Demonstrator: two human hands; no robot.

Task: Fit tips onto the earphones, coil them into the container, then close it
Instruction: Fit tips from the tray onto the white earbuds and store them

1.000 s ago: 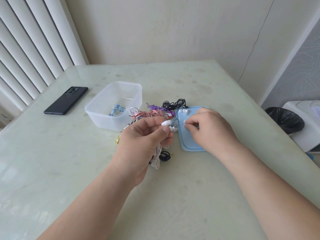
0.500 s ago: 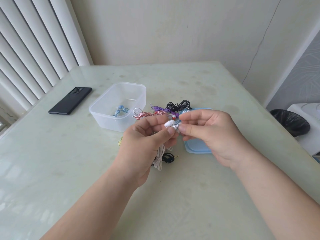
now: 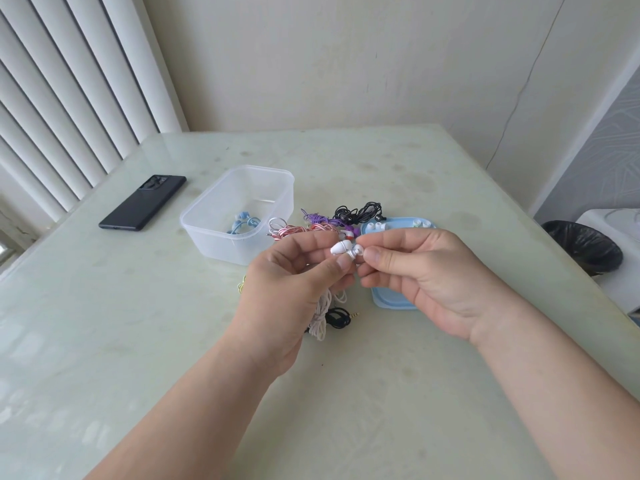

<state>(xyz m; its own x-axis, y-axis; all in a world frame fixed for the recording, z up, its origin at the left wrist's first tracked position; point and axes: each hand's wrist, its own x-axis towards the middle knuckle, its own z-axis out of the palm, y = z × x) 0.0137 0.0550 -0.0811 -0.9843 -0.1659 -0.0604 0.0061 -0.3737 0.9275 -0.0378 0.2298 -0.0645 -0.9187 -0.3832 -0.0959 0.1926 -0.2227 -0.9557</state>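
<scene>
Tip-fitting step: left hand [image 3: 294,282] pinches the white earbud [image 3: 340,247]; right hand [image 3: 433,271], at its 3 o'clock, pinches a tip [image 3: 357,251], which probably next needs pressing squarely on.

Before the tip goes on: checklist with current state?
1. Left hand grips the white earbud, pointed end toward the right hand: ok.
2. Right hand pinches the tip at the earbud: ok.
3. Tip seated on the earbud: cannot tell, fingers hide the joint.
4. Container open, room beside the blue earphones: ok.
5. White cable ready to coil: not ok, it hangs bunched below the left hand.
6. Lid free for closing: not ok, spare tips lie on it.
</scene>
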